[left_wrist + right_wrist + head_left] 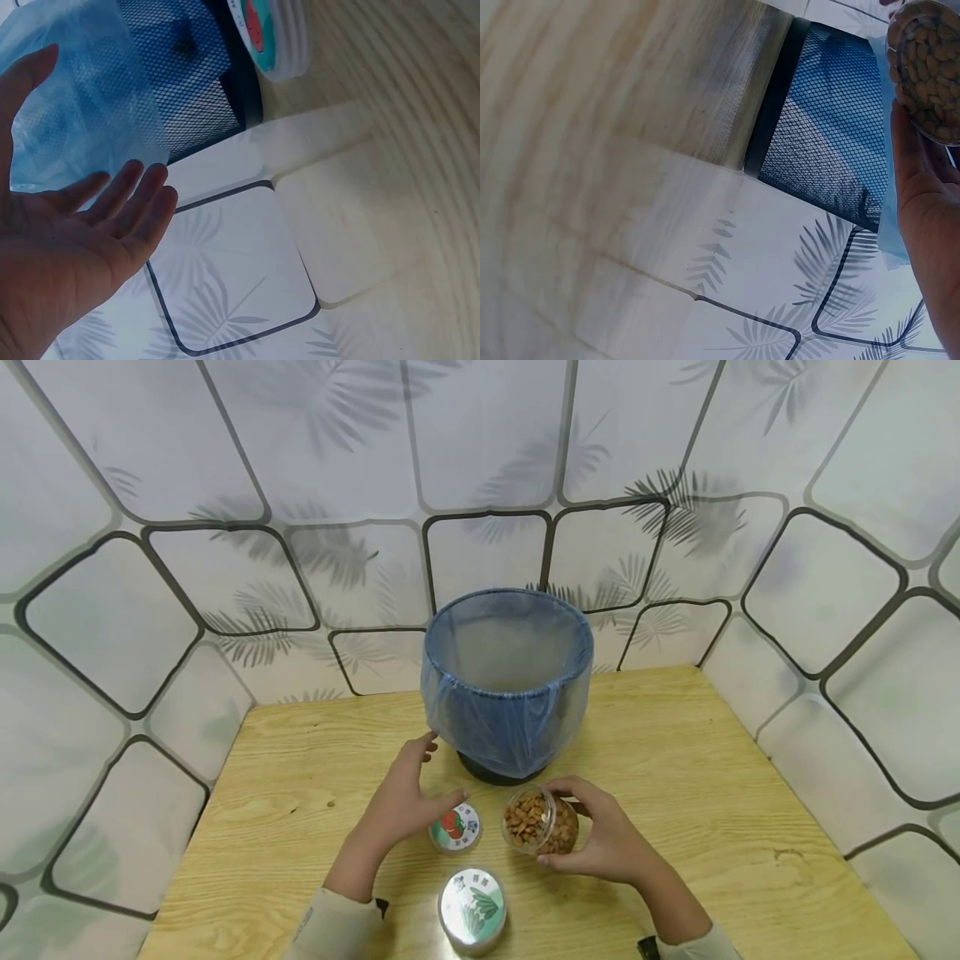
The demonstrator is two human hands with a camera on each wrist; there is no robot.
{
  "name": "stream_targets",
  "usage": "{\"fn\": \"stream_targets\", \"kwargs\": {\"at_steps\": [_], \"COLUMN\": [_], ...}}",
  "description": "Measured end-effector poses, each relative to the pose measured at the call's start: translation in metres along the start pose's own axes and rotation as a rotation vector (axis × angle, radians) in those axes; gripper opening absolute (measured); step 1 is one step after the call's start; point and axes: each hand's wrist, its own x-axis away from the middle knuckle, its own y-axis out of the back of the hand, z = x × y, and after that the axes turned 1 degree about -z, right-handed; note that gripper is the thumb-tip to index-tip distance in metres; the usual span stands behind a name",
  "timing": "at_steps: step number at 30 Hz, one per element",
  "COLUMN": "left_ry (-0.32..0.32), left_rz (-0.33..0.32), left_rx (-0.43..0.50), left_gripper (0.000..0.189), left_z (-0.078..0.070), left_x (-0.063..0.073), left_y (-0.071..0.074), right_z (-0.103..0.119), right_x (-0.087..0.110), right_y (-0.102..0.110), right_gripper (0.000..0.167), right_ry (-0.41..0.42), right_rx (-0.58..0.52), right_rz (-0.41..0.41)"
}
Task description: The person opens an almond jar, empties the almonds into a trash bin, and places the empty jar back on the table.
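While the right hand (596, 839) is gripping a tilted, clear, cylindrical almond jar (527, 818), the left hand (403, 803) is hovering leftward, empty.

A: Hands, head view?
B: Two. Left hand (405, 802) left of lower centre, right hand (606, 845) right of it.
A: Sleeves?
B: Two, bottom edge: one sleeve (337, 927) left, another sleeve (699, 945) right.
A: Printed lids?
B: Two: tomato lid (455, 827) below centre, green lid (472, 906) at bottom centre.
A: Uncovered jars?
B: One jar (552, 820), lower centre.
A: Nuts (525, 817)?
B: Many, overlapping; exact n unreadable.
A: Bins, bags, tables?
B: One bin (489, 773), one bag (517, 727), both centre; one table (750, 793), lower half.
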Motion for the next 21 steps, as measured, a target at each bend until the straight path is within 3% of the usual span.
{"fn": "stream_targets", "kwargs": {"at_steps": [8,21], "left_ry": [-0.006,0.009], "left_rz": [-0.066,-0.112], "left_rx": [-0.023,-0.087], "left_gripper": [0.126,0.133], "left_z": [-0.009,-0.023], "left_x": [-0.005,-0.018], "left_y": [0.008,0.032], "right_z": [-0.001,0.002], "right_x": [0.0,0.0], "right_y": [0.0,0.001], "right_gripper": [0.075,0.081], "right_ry": [0.002,0.007], "right_rx": [0.001,0.009], "right_rz": [-0.002,0.001]}}
